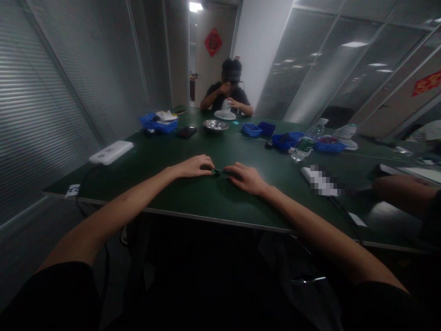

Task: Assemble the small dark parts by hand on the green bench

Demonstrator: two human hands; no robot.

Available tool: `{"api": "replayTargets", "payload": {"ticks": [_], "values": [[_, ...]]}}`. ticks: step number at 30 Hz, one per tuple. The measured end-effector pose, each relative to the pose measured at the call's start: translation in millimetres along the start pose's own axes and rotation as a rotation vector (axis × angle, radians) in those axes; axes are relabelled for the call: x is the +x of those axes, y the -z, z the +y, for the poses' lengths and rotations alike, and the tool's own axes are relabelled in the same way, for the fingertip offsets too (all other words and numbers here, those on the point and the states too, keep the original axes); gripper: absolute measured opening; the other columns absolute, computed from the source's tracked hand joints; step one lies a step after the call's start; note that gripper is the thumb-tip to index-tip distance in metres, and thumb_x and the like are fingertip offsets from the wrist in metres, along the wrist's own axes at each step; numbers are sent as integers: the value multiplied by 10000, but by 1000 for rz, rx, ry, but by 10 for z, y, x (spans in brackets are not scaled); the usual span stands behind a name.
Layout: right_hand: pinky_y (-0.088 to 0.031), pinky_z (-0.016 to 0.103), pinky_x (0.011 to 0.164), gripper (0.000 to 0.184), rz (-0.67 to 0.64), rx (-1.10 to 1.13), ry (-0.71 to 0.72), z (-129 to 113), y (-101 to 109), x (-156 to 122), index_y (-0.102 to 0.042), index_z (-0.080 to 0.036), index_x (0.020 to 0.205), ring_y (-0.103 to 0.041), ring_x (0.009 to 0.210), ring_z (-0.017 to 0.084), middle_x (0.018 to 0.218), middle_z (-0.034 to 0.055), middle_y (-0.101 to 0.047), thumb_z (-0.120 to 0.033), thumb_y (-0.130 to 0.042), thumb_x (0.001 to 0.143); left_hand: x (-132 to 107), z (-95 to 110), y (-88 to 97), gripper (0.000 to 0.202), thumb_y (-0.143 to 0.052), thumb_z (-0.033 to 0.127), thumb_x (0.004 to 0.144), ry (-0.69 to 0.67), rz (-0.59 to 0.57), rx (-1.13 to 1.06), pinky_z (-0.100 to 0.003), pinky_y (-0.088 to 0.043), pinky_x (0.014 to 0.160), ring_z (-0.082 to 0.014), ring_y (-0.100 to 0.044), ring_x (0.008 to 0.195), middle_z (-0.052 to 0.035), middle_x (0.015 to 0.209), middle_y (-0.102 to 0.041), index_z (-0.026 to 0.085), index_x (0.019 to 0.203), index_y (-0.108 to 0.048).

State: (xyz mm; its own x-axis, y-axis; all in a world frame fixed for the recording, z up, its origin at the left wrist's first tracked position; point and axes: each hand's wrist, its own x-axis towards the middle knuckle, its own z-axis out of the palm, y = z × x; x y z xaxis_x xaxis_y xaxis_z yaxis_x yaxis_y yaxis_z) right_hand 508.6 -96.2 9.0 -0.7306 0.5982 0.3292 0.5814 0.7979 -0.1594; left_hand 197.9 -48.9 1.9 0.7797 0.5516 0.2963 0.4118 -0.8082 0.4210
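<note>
Small green piece at the left fingertips, right hand just beside it

A small dark-green piece (216, 173) sits at the tips of the left hand (194, 167), low over the near half of the green tabletop (186, 197). The left grip appears closed on it, thumb and forefinger meeting at its left end, with the rest of the piece poking out toward the right hand (248, 178). The piece is so small and dark against the green that its shape cannot be made out.

The right hand is palm down, fingers bent, their tips pointing at the piece from its right side. A narrow gap seems to lie between them; whether the right grip is released or pinching something tiny, I cannot tell.

Beyond the hands stands a metal bowl (215, 130), with a dark flat device (187, 132) to its left and a small blue tray (251, 131) to its right. A white box (112, 152) lies near the left edge of the tabletop. On the right, a clear bottle (305, 147) with a green label leans at a tilt. Across the tabletop another person (213, 90) handles a white object with a round grille (225, 115).
</note>
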Motion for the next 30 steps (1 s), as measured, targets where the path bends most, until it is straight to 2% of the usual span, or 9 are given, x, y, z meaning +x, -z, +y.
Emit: {"api": "replayTargets", "payload": {"ticks": [9, 16, 18, 21, 23, 27, 30], "values": [[-451, 274, 687, 400, -17, -22, 101, -40, 13, -15, -598, -228, 1406, -585, 755, 145, 1165, 74, -655, -327, -519, 1027, -13, -22, -19, 322, -603, 479, 1002, 17, 21, 44, -400, -450, 958, -268, -598, 1090, -94, 1133, -689, 224, 1135, -749], [-426, 284, 679, 360, -29, -24, 52, -37, 31, -2, -596, -204, 1307, -577, 738, 154, 1184, 79, -676, -284, -541, 959, -28, -139, -23, 354, -581, 479, 994, 164, 118, 156, -423, -457, 974, -298, -585, 1132, -119, 1175, -685, 192, 1147, -721], [-414, 289, 674, 317, -16, -28, 34, -43, 33, -11, -597, -193, 1224, -573, 735, 164, 1107, 74, -687, -268, -553, 920, -34, -143, -19, 377, -571, 476, 1002, 165, 124, 142, -433, -447, 1005, -300, -580, 1165, -119, 1231, -679, 202, 1222, -706], [-372, 293, 633, 170, 12, -46, 39, -59, 39, -36, -585, -195, 1031, -539, 688, 170, 901, 50, -661, -273, -551, 884, -28, -76, -18, 426, -594, 483, 1003, 74, 79, 73, -437, -419, 1060, -291, -560, 1241, -105, 1341, -653, 243, 1348, -665], [-345, 295, 615, 101, 30, -51, 68, -84, 62, -41, -563, -213, 914, -498, 633, 159, 777, 24, -609, -306, -522, 913, -14, -8, -23, 395, -630, 486, 992, 1, 26, 26, -436, -408, 1075, -288, -552, 1263, -95, 1350, -651, 265, 1314, -692], [-347, 313, 620, 403, 49, -31, 140, -246, 197, -4, -539, -230, 770, -441, 572, 148, 660, 14, -510, -409, -330, 1064, 16, 51, -39, 265, -627, 436, 1008, -61, -15, -49, -432, -419, 1055, -274, -591, 1183, -99, 1227, -690, 253, 1140, -763], [-392, 353, 631, 630, 99, 4, 156, -480, 340, -88, -580, -241, 747, -481, 584, 180, 645, 51, -486, -524, -132, 1090, 17, -14, -40, 235, -633, 418, 1006, -63, 17, -81, -419, -434, 1025, -261, -613, 1127, -97, 1162, -699, 242, 1081, -769]]}}
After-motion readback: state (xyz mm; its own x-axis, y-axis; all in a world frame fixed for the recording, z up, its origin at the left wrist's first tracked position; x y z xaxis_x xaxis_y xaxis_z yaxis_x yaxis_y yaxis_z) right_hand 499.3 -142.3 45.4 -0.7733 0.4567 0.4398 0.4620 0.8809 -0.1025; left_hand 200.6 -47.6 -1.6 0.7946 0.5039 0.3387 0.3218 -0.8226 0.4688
